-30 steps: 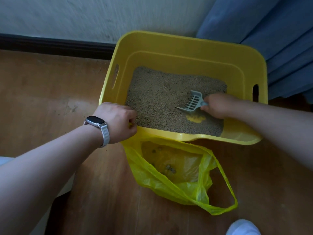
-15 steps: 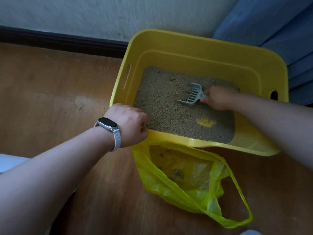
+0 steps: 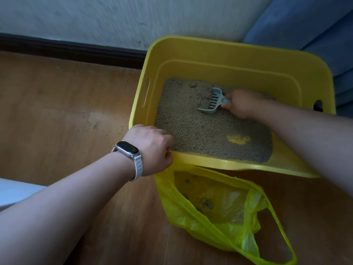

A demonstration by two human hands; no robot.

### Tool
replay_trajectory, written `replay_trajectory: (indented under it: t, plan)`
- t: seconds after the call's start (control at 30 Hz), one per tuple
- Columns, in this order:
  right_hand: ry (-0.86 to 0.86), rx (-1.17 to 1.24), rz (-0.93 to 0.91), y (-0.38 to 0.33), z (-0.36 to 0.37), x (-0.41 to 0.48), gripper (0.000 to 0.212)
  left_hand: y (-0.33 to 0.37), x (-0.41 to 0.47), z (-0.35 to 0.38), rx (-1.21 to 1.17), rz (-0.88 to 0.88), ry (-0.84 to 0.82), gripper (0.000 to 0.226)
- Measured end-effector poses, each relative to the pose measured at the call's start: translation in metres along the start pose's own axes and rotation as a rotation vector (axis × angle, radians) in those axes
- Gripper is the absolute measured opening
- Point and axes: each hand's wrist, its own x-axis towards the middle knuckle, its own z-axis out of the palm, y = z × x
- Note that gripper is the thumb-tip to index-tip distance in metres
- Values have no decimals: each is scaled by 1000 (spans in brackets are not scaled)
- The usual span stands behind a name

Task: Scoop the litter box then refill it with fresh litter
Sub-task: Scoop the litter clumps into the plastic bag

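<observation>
Bare wooden floor (image 3: 57,115) lies open left of the left hand (image 3: 150,148), out to the dark baseboard (image 3: 66,48). That hand, a watch (image 3: 127,150) on its wrist, curls over the near left corner of the yellow litter box (image 3: 229,52), gripping the rim. Just below it an open yellow bag (image 3: 219,222) lies against the box's near edge, dark clumps inside. Right of the hand spreads the litter (image 3: 191,127), a small bare yellow patch (image 3: 237,139) near the front. Further right the right hand (image 3: 243,106) grasps the grey scoop (image 3: 213,101) by its handle, the slotted blade pointing left, down at the litter, with open litter ahead. Blue fabric (image 3: 315,35) hangs beyond the box's far right corner.
</observation>
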Motion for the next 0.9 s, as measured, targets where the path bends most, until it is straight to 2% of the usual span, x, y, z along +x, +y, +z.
replay_trajectory:
  t: [0.3,0.67,0.9]
  plan:
    - [38,116,-19,-23,-4,19,37,0,0,-3,3,10,-23,19]
    - [67,181,-98,-55,-10,30,34,2,0,-8,-10,-34,-126,22]
    - [69,288,-138,-52,4,24,35,2,0,-5,-27,-42,-82,17]
